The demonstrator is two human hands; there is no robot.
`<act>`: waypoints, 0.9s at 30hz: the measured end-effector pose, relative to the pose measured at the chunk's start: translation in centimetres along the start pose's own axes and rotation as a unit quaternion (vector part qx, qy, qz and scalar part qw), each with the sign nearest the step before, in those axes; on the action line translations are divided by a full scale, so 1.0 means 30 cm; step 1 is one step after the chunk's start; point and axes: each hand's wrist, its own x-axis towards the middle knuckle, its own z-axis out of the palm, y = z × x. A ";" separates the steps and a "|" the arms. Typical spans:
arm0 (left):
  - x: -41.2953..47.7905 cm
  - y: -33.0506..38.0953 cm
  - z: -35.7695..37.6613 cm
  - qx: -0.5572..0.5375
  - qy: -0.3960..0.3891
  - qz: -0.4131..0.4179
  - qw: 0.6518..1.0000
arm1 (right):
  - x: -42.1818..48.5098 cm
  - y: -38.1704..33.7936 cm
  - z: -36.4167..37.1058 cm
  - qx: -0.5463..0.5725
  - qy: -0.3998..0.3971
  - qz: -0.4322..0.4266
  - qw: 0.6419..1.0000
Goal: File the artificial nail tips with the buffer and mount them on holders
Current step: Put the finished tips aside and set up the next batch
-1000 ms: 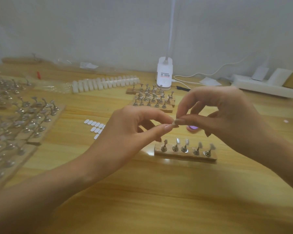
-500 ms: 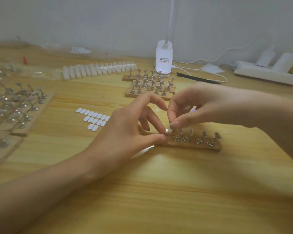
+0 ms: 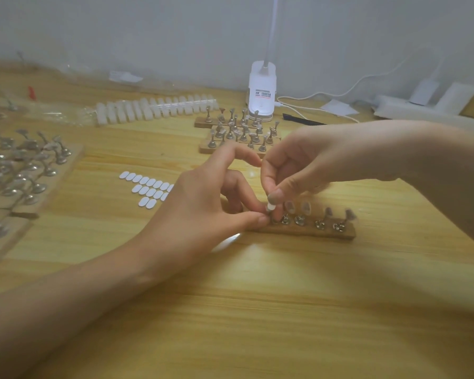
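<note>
A small wooden base point(image 3: 309, 231) with a row of metal holders lies on the table in front of me. Two holders point(image 3: 301, 214) near its left carry clear nail tips; the two on the right look bare. My right hand point(image 3: 307, 162) pinches a small white piece point(image 3: 271, 206) between thumb and forefinger and holds it on the leftmost holder. My left hand point(image 3: 203, 203) pinches that same leftmost holder at its foot with thumb and fingertip. No buffer is in sight.
White oval pads point(image 3: 148, 188) lie left of my hands. More holder bases point(image 3: 238, 132) stand behind, and several more at the far left point(image 3: 25, 170). A strip of clear nail tips point(image 3: 153, 110), a white lamp base point(image 3: 262, 94), cables and a power strip point(image 3: 422, 110) line the back.
Both hands came down from above the table to the left end of the wooden base. The small white piece now sits on the leftmost holder, and the view has moved closer.
</note>
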 end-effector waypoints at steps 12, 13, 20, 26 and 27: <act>-0.001 -0.003 -0.002 0.003 -0.001 -0.003 1.000 | 0.014 -0.009 -0.007 -0.014 -0.014 0.002 1.000; -0.002 -0.003 -0.002 0.002 -0.001 -0.003 1.000 | 0.014 -0.010 -0.004 -0.018 -0.011 0.001 1.000; -0.001 -0.003 0.001 -0.004 0.000 -0.005 1.000 | 0.003 0.014 0.048 0.018 0.074 0.010 0.997; 0.002 -0.001 -0.003 -0.009 -0.015 0.005 1.000 | -0.049 0.053 0.091 -0.072 0.294 -0.187 0.934; 0.002 -0.002 -0.004 -0.009 -0.019 0.004 1.000 | -0.062 0.058 0.092 -0.099 0.312 -0.216 0.920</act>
